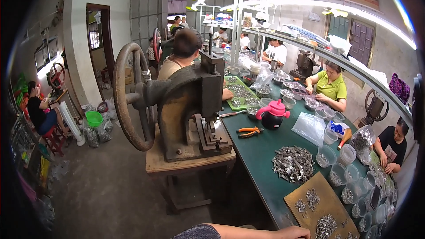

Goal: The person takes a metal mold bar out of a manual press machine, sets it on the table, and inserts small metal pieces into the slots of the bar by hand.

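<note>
At the lower edge my left hand (294,233) reaches in from a dark short sleeve, palm down by the near edge of a brown board (333,200). Its fingers are mostly cut off by the picture's edge, so their grip cannot be made out. Small shiny metal parts lie on the board in separate piles, the largest pile (326,225) nearest my hand. Just beyond the board a big heap of flat metal pieces (292,163) rests on the green table (261,163). My right hand is out of view.
A hand-wheel press (190,102) on a wooden stand is left of the table. Orange-handled pliers (250,131), a black-and-pink jug (272,116) and a clear plastic bag (310,128) lie beyond the heap. Plastic tubs (326,156) line the right. Several people sit around the table.
</note>
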### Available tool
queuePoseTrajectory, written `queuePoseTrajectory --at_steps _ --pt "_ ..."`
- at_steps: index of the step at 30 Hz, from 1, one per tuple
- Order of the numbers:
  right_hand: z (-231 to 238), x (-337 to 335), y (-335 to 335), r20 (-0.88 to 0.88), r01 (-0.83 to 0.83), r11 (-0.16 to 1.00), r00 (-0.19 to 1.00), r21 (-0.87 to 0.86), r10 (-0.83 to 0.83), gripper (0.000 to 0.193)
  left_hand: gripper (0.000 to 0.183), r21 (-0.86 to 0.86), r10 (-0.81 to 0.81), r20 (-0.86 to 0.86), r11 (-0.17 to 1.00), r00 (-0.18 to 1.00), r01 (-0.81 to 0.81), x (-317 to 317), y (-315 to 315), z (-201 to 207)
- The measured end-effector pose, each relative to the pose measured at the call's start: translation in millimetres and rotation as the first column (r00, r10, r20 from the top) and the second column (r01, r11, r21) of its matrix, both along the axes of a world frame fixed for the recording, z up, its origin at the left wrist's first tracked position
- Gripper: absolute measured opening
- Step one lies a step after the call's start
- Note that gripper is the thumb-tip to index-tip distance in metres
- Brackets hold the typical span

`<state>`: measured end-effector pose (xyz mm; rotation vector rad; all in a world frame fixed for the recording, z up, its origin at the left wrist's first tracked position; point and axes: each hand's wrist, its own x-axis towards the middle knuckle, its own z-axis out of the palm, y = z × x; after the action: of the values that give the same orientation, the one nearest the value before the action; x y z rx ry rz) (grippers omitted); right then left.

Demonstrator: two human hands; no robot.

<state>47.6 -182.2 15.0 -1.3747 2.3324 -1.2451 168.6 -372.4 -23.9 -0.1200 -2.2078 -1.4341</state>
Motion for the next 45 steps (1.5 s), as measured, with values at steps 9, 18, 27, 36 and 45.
queuePoseTrajectory --at_steps 9,18,27,36,45 --pt "-3.0 -7.4 21.7 -0.119 0.029 0.999 0.993 0.025 -0.026 0.017 0.020 0.113 -0.059 0.075 0.992 0.995 0.051 2.2 -4.5 5.5" --pt "12.2 -11.3 1.9 -0.038 0.117 0.992 0.992 -0.053 -0.119 0.010 0.012 0.186 0.140 0.111 0.970 0.984 -0.159 4.1 -41.4 23.2" --pt "-3.1 -27.0 26.8 -0.086 0.131 0.991 0.988 0.030 -0.128 0.008 0.014 0.145 0.079 0.180 0.984 0.980 -0.106 -33.9 -32.5 0.1" --pt "-6.7 -28.3 32.4 -0.104 0.172 0.983 0.981 0.066 -0.164 0.007 0.024 0.093 0.099 0.196 0.989 0.976 -0.119 -43.7 -28.8 -7.0" --pt "-15.3 -28.9 27.0 -0.253 0.171 0.983 0.956 0.074 -0.147 0.012 0.014 -0.078 0.066 0.104 0.995 0.992 -0.058 -55.2 -31.6 -1.8"
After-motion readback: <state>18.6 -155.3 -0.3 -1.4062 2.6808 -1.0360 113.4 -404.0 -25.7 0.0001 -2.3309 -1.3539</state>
